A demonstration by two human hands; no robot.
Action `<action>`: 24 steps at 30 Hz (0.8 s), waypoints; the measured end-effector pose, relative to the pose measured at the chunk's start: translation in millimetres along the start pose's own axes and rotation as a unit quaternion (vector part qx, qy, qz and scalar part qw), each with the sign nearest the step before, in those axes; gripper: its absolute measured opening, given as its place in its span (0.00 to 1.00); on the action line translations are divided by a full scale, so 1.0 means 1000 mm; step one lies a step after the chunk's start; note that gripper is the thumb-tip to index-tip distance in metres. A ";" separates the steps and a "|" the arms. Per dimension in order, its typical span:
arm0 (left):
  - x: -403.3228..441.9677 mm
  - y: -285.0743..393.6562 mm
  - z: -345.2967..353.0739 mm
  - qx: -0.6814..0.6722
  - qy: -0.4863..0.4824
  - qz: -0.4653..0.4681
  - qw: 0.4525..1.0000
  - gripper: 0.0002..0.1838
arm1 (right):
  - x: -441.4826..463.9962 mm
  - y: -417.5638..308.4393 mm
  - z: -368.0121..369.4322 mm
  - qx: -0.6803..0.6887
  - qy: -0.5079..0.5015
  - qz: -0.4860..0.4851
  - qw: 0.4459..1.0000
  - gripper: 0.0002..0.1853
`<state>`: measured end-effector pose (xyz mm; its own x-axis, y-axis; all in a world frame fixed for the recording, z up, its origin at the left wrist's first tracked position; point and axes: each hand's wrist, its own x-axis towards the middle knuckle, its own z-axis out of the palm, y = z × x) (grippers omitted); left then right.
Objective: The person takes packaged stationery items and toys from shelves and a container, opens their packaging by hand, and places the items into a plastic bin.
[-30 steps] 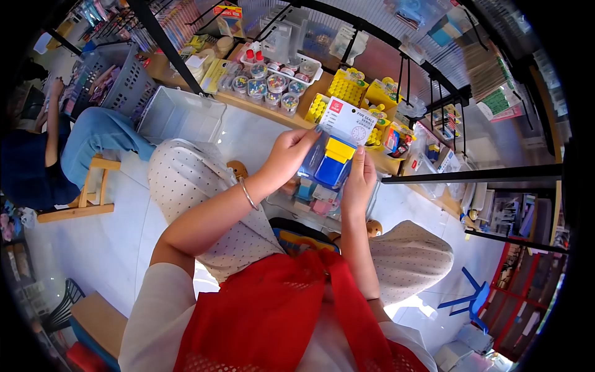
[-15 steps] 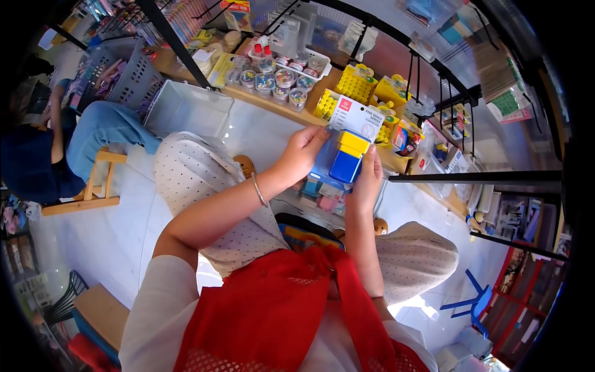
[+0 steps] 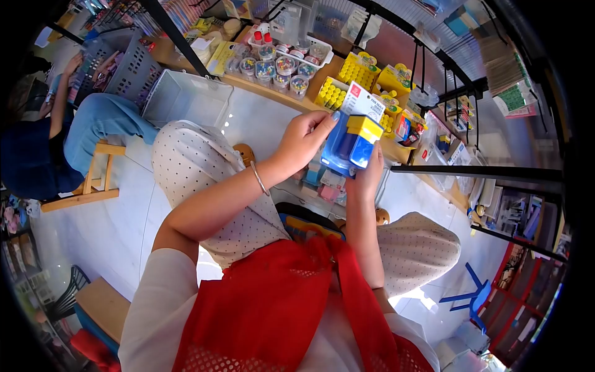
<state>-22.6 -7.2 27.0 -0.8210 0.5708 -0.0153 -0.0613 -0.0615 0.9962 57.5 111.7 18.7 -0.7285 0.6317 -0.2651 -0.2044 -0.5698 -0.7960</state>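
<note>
A clear blister package (image 3: 361,139) with a yellow and blue item inside and a white printed card at its top is held up in front of the shelf. My left hand (image 3: 305,144) grips its left edge, thumb on the front; a bracelet circles that wrist. On the package's lower right side, my right hand (image 3: 370,172) holds it, with its fingers partly hidden behind. Just behind the card stand a box of yellow sticks (image 3: 331,94) and other yellow boxes (image 3: 358,70).
Lidded tubs of coloured pieces (image 3: 265,69) line the wooden shelf. An empty-looking white bin (image 3: 186,102) and a grey basket (image 3: 133,71) stand left. A person (image 3: 102,124) sits on a wooden stool. A black bar (image 3: 477,172) crosses at right; a blue stool (image 3: 478,297) lies lower right.
Both hands have moved slightly right with the package and turned it, so that its face is seen at a slant. The seated person's arm has shifted toward the grey basket.
</note>
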 end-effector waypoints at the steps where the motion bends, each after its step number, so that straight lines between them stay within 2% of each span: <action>1: 0.001 0.000 -0.001 0.016 -0.032 -0.011 0.999 0.16 | 0.001 0.000 0.000 0.005 0.005 -0.004 1.000 0.17; 3: 0.002 0.001 -0.002 0.047 -0.097 -0.032 0.994 0.16 | 0.001 -0.004 0.002 0.003 0.010 -0.002 1.000 0.15; 4: 0.001 0.001 -0.001 0.021 -0.101 -0.044 0.994 0.16 | 0.003 -0.006 0.000 -0.007 0.008 0.001 1.000 0.14; 7: 0.003 0.003 -0.006 0.099 -0.105 -0.020 0.989 0.16 | 0.001 -0.013 0.003 -0.027 0.012 0.030 0.999 0.14; 8: 0.004 -0.003 -0.002 0.071 -0.062 0.027 0.995 0.17 | 0.002 -0.015 0.003 -0.029 0.007 0.052 0.998 0.15; 10: 0.007 -0.008 -0.002 0.029 -0.026 -0.001 0.999 0.17 | 0.005 -0.015 0.003 -0.059 -0.004 0.071 0.996 0.19; 11: 0.007 -0.009 -0.003 0.008 -0.008 -0.018 1.000 0.17 | 0.003 -0.015 0.004 -0.119 0.017 0.078 0.990 0.16; 13: 0.009 -0.008 -0.005 -0.012 -0.009 -0.018 1.000 0.17 | -0.002 -0.008 0.002 -0.115 -0.057 0.058 0.990 0.14; 16: 0.008 -0.002 -0.002 -0.049 -0.015 -0.041 0.998 0.17 | 0.000 -0.003 -0.002 -0.042 -0.086 0.072 0.993 0.12; 19: 0.006 -0.001 0.000 -0.097 -0.031 -0.041 0.994 0.17 | -0.001 -0.006 0.000 0.156 -0.064 0.196 0.966 0.08; 22: 0.003 -0.004 0.001 -0.114 -0.035 -0.034 0.992 0.18 | -0.002 0.003 0.001 0.228 -0.021 0.258 0.939 0.07; 24: 0.001 0.001 0.005 -0.113 -0.021 -0.042 0.992 0.19 | -0.001 0.010 -0.002 0.272 -0.035 0.295 0.915 0.07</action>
<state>-20.7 -2.5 28.4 -0.7836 0.6149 -0.0884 -0.2580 -0.1927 0.9467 57.4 106.6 10.2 -0.8536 0.1057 -0.5102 -0.0438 -0.9903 -0.1318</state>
